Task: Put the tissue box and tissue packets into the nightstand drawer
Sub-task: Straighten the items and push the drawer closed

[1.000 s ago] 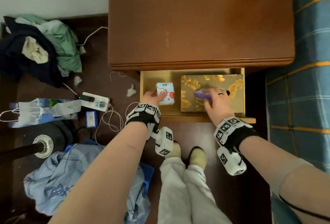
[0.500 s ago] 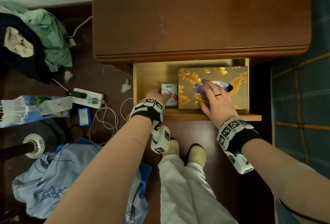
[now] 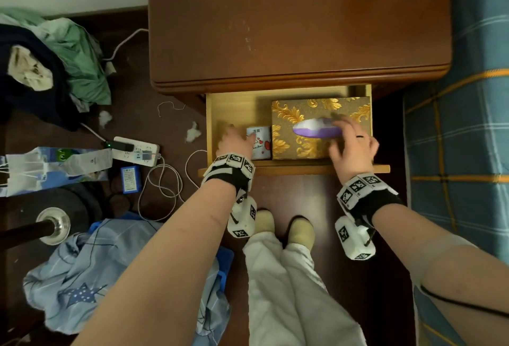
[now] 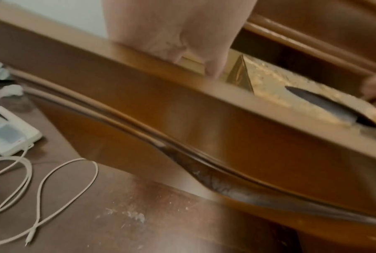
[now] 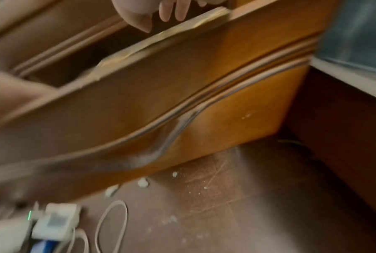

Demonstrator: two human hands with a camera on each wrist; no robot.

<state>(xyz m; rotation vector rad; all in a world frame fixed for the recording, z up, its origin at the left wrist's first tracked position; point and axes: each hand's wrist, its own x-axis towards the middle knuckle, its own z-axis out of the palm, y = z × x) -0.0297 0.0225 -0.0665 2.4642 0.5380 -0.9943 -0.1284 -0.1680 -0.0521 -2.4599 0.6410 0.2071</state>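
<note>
The nightstand drawer [image 3: 292,167] stands pulled out. A gold, leaf-patterned tissue box [image 3: 308,114] with a purple opening fills its right part. A small white tissue packet [image 3: 260,144] with red hearts stands against the box's left side. My left hand [image 3: 234,140] is in the drawer just left of the packet, fingers relaxed and pointing down, thumb side against it. My right hand [image 3: 354,143] hovers with spread fingers over the box's right front corner. The left wrist view shows the fingers [image 4: 213,65] inside the drawer beside the tissue box [image 4: 291,85]. Right fingertips [image 5: 172,12] show above the drawer front [image 5: 182,82].
The nightstand top [image 3: 297,20] overhangs the drawer's back. A plaid bed [image 3: 462,130] is close on the right. On the floor to the left lie a power strip [image 3: 136,148], a white cable [image 3: 162,183] and clothes [image 3: 82,276]. My feet [image 3: 285,231] are below the drawer.
My right hand has slid from the box's opening to its right front corner. My left hand has come off the packet and sits to its left.
</note>
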